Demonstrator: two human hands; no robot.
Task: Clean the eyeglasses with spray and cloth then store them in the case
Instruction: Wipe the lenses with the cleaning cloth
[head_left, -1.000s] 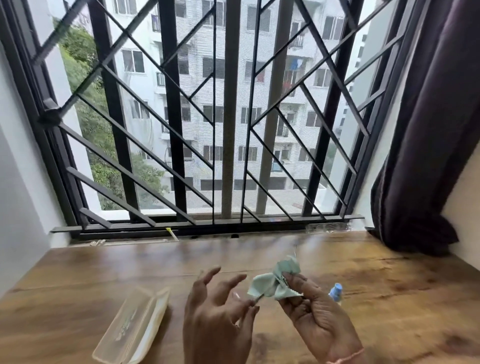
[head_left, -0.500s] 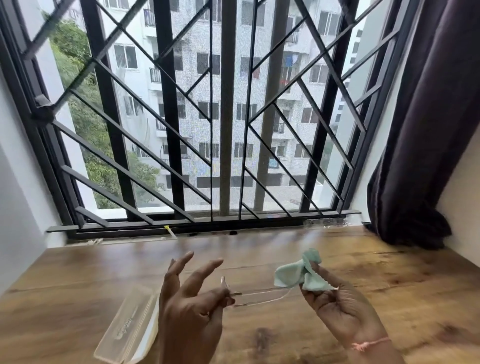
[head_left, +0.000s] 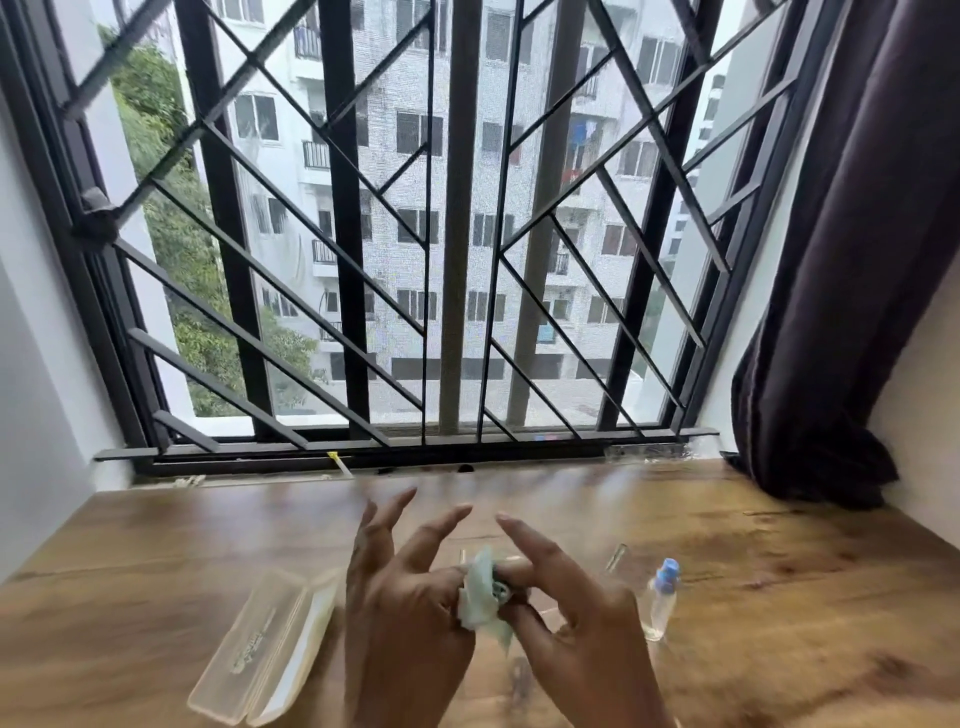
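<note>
Low centre of the frame, the right hand (head_left: 571, 629) pinches the crumpled cloth (head_left: 483, 597) beside the left hand (head_left: 395, 608), whose hold is unclear. The clear eyeglasses (head_left: 615, 556) are mostly hidden and blurred, one arm tip showing right of the fingers.

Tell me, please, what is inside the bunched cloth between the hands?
Only a clear temple of the eyeglasses sticks out beside the pale green cloth; cloth and fingers cover the lenses.

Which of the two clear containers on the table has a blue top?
The small spray bottle on the right; the other, the long flat eyeglass case on the left, is pale and translucent with no blue.
</note>
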